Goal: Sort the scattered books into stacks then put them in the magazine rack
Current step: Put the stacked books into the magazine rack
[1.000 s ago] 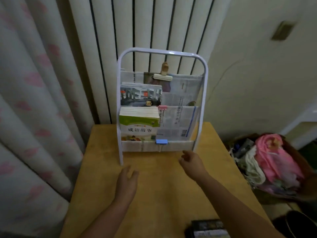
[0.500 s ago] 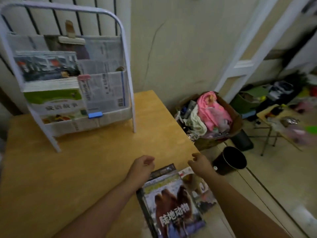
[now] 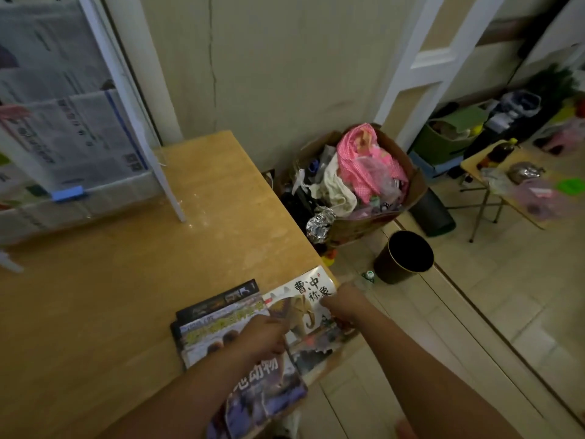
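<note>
Books at the wooden table [image 3: 133, 280]'s right edge are the worry: the elephant picture book [image 3: 304, 307] overhangs the corner, and a careless tug could drop it toward the black bin [image 3: 403, 256]. Beside it lies the camel animal book [image 3: 243, 369] atop darker ones. The magazine rack [image 3: 95, 122] stands well apart, upper left. The left hand [image 3: 262, 339], fingers curled, rests on the camel cover; the right hand [image 3: 343, 304] pinches the elephant book's edge.

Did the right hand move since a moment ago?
Yes. The right hand has come down onto the elephant book at the table's right edge; half a second ago it hovered just above that corner.
</note>
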